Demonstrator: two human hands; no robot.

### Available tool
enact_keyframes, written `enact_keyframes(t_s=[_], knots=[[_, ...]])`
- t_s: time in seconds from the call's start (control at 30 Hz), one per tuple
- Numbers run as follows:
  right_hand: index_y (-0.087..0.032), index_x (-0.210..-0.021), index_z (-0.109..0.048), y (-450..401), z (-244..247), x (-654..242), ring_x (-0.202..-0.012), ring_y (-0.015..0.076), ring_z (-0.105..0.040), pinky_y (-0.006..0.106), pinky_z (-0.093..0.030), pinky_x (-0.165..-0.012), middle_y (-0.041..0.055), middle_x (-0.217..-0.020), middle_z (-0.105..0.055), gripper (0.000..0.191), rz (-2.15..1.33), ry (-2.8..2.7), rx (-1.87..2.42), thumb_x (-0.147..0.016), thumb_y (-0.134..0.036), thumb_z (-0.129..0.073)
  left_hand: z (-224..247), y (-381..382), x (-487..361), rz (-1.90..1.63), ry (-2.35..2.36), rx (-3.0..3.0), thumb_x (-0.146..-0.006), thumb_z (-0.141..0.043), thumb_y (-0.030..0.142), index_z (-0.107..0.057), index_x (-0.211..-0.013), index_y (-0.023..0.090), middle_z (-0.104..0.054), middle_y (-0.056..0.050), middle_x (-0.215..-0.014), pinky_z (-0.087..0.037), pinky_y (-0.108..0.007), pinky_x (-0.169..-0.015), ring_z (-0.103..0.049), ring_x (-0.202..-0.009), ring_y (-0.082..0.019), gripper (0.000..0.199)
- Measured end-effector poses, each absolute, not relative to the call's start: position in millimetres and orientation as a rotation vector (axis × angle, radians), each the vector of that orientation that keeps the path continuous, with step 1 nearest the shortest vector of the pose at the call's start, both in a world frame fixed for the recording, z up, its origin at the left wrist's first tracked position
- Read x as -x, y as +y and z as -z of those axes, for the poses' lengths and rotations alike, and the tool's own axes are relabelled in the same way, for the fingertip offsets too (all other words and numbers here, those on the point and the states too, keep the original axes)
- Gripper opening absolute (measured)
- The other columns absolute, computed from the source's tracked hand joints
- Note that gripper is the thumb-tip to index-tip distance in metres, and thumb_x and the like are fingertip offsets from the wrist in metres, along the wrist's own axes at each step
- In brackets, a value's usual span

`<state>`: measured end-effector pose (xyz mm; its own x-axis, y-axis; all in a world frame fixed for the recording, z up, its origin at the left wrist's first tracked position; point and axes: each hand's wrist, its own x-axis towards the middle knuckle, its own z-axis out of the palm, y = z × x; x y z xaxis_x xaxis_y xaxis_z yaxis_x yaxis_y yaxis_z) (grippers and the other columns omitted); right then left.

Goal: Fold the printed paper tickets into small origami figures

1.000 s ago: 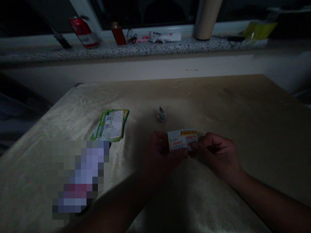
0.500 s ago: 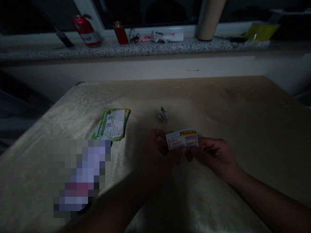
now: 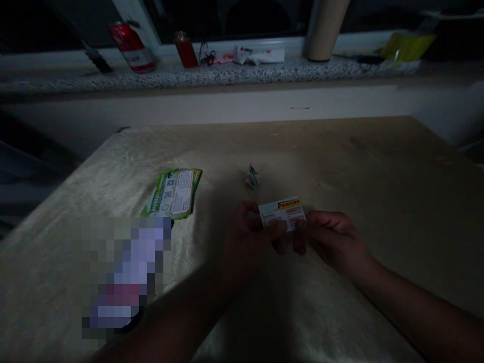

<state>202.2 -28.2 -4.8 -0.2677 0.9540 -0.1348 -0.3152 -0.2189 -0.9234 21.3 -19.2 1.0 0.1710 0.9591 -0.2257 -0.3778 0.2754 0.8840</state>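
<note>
A small printed paper (image 3: pixel 283 210), white with orange and yellow blocks, is held up above the table between both hands. My left hand (image 3: pixel 251 232) pinches its left side and lower edge, the thumb lying across the front. At the lower right corner my right hand (image 3: pixel 333 237) grips it between thumb and fingers. Beyond the paper, a small folded paper piece (image 3: pixel 253 178) with a pointed tip stands on the table. To the left lies a stack of green printed leaflets (image 3: pixel 176 194).
A pixelated purple object (image 3: pixel 132 272) lies on the pale cloth-covered table (image 3: pixel 340 166) by my left forearm. Along the granite windowsill (image 3: pixel 227 75) at the back stand a red can (image 3: pixel 132 48), a red bottle (image 3: pixel 186 50), a tube (image 3: pixel 268 55), a cardboard cylinder (image 3: pixel 327 30) and a yellow item (image 3: pixel 408 47).
The paper has tilted and shifted slightly left, showing a flatter upper edge. My fingers have moved a little along its lower edge. The leaflets and folded piece stay put.
</note>
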Motion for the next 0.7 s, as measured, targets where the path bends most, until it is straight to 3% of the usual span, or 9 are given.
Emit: enact_keyframes(t_s=[0.33, 0.47, 0.53, 0.63, 0.67, 0.7], knots=[[-0.016, -0.072, -0.079, -25.2, 6.2, -202.0, -0.05, 0.011, -0.066, 0.02, -0.054, -0.051, 0.0017, -0.058, -0.072, 0.023, -1.789, -0.956, 0.955, -0.085, -0.034, -0.077, -0.4, -18.3, -18.9, -1.04, 0.947, -0.787, -0.072, -0.086, 0.026, -0.04, -0.102, 0.022, -0.074, 0.002, -0.069, -0.053, -0.024, -0.048, -0.066, -0.049, -0.015, 0.055], [-0.015, -0.071, -0.078, -25.2, 8.5, -203.1, -0.048, 0.011, -0.065, 0.02, -0.055, -0.05, 0.0021, -0.058, -0.072, 0.023, -1.78, -0.952, 0.99, -0.086, -0.034, -0.076, 3.1, -19.0, -17.4, -1.0, 0.997, -0.852, -0.079, -0.081, 0.033, -0.038, -0.11, 0.022, -0.075, -0.001, -0.076, -0.057, -0.028, -0.054, -0.068, -0.053, -0.016, 0.054], [-0.015, -0.068, -0.077, -24.2, 7.9, -204.0, -0.046, 0.0113, -0.065, 0.02, -0.056, -0.049, 0.0016, -0.055, -0.07, 0.024, -1.772, -0.908, 0.991, -0.084, -0.033, -0.077, 4.4, -19.9, -14.3, -1.03, 1.082, -1.014, -0.081, -0.079, 0.037, -0.036, -0.122, 0.022, -0.075, -0.006, -0.091, -0.06, -0.035, -0.063, -0.072, -0.066, -0.019, 0.062], [-0.015, -0.061, -0.075, -21.5, 2.8, -204.7, -0.041, 0.0109, -0.062, 0.021, -0.056, -0.047, 0.0007, -0.05, -0.067, 0.025, -1.779, -0.802, 0.997, -0.078, -0.032, -0.081, 3.2, -20.6, -7.5, -1.237, 1.22, -1.637, -0.068, -0.089, 0.035, -0.034, -0.14, 0.024, -0.063, -0.016, -0.127, -0.058, -0.046, -0.086, -0.068, -0.108, -0.03, 0.091], [-0.015, -0.06, -0.074, -20.7, 0.5, -204.6, -0.039, 0.0106, -0.06, 0.021, -0.056, -0.045, 0.0002, -0.049, -0.066, 0.025, -1.789, -0.769, 1.004, -0.075, -0.032, -0.082, 1.8, -20.2, -5.5, -1.292, 1.231, -1.904, -0.066, -0.091, 0.035, -0.041, -0.139, 0.024, -0.057, -0.017, -0.136, -0.054, -0.05, -0.094, -0.06, -0.122, -0.035, 0.09], [-0.014, -0.059, -0.074, -20.0, -1.7, -204.6, -0.037, 0.0104, -0.059, 0.022, -0.056, -0.043, 0.0, -0.047, -0.065, 0.025, -1.804, -0.746, 1.015, -0.074, -0.032, -0.083, 0.0, -19.4, -4.0, -1.286, 1.215, -2.145, -0.071, -0.088, 0.034, -0.05, -0.135, 0.025, -0.053, -0.017, -0.14, -0.05, -0.052, -0.1, -0.053, -0.13, -0.036, 0.075]])
